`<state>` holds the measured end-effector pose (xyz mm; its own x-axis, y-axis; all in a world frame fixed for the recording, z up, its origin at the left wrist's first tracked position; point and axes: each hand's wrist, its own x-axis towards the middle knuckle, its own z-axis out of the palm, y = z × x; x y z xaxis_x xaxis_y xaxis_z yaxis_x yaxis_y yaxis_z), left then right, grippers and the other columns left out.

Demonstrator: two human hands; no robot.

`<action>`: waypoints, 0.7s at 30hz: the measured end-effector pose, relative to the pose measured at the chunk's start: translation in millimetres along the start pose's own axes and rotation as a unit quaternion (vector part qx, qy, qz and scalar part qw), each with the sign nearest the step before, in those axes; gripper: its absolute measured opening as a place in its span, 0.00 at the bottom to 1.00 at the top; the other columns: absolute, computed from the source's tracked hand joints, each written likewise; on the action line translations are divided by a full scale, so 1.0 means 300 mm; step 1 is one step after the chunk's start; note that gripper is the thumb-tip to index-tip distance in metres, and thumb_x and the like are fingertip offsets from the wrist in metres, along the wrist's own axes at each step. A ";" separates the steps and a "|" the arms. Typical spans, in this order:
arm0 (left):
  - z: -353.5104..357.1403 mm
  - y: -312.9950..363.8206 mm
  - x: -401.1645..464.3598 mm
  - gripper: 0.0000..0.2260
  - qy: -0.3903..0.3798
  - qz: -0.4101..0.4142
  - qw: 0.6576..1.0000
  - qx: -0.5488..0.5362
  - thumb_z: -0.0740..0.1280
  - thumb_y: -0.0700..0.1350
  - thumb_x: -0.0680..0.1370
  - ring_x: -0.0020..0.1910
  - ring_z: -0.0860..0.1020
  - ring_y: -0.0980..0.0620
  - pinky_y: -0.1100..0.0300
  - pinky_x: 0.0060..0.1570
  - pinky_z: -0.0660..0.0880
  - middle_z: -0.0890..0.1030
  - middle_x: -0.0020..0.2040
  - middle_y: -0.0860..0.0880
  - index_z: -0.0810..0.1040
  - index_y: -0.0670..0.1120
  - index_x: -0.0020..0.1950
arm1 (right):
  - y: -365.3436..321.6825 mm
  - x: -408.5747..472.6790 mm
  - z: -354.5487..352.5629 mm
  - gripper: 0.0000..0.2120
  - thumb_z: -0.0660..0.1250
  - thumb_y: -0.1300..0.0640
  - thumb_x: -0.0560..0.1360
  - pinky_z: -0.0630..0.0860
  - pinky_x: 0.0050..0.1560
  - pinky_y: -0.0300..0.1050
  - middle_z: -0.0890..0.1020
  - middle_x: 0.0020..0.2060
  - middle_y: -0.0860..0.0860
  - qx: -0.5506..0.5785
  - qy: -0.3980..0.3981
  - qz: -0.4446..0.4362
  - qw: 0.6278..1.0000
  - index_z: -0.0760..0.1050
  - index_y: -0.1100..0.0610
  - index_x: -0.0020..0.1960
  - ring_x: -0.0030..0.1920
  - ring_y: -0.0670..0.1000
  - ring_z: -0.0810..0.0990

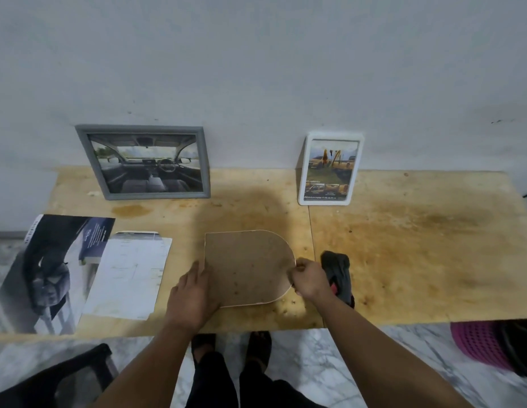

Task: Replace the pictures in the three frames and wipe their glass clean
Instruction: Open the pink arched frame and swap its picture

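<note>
An arch-shaped frame lies face down on the wooden table, its brown backing board up. My left hand rests on its left edge with the fingers flat. At the rounded right edge my right hand pinches the rim with curled fingers. A grey frame with a car-interior picture leans on the wall at back left. A white frame with a yellow-car picture leans at back right. A dark cloth lies just right of my right hand.
Loose printed sheets lie at the table's left: a dark car brochure and a pale page. A pink basket stands on the floor at right, and a dark chair sits at lower left. My feet show under the table edge.
</note>
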<state>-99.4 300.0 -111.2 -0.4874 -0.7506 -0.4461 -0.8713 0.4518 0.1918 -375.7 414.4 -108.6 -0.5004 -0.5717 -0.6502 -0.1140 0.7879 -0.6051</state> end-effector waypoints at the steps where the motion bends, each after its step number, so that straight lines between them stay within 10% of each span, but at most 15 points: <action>1: -0.002 -0.005 0.002 0.41 -0.009 -0.003 1.000 -0.006 0.70 0.63 0.77 0.78 0.63 0.41 0.45 0.71 0.69 0.54 0.84 0.44 0.55 0.49 0.83 | -0.003 -0.007 0.006 0.07 0.66 0.54 0.76 0.78 0.38 0.54 0.83 0.36 0.52 -0.032 0.008 -0.015 0.999 0.78 0.55 0.51 0.36 0.56 0.80; 6: 0.009 -0.002 0.008 0.45 -0.030 -0.004 0.999 -0.027 0.72 0.64 0.75 0.76 0.66 0.44 0.48 0.70 0.72 0.55 0.84 0.47 0.53 0.50 0.83 | -0.019 -0.055 0.022 0.17 0.65 0.54 0.78 0.77 0.40 0.45 0.84 0.42 0.49 -0.086 0.065 -0.068 0.992 0.75 0.53 0.67 0.41 0.52 0.83; 11: 0.011 0.004 0.017 0.47 -0.046 -0.041 0.995 -0.083 0.76 0.61 0.72 0.68 0.71 0.45 0.49 0.62 0.78 0.65 0.73 0.47 0.55 0.49 0.82 | -0.018 -0.048 0.033 0.02 0.66 0.55 0.77 0.79 0.40 0.49 0.83 0.37 0.48 -0.097 0.072 -0.079 0.990 0.75 0.51 0.50 0.37 0.51 0.81; 21: 0.005 -0.008 0.044 0.46 -0.086 -0.061 0.987 -0.120 0.77 0.57 0.71 0.60 0.77 0.45 0.48 0.57 0.81 0.66 0.65 0.48 0.53 0.51 0.81 | -0.041 0.060 0.043 0.13 0.73 0.46 0.72 0.79 0.49 0.52 0.84 0.39 0.52 -0.029 0.055 0.008 0.998 0.81 0.57 0.43 0.44 0.54 0.81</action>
<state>-103.7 289.7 -119.0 -0.3791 -0.6907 -0.6158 -0.9214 0.2205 0.3199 -372.4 391.5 -118.9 -0.5932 -0.5322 -0.6040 -0.1524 0.8110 -0.5649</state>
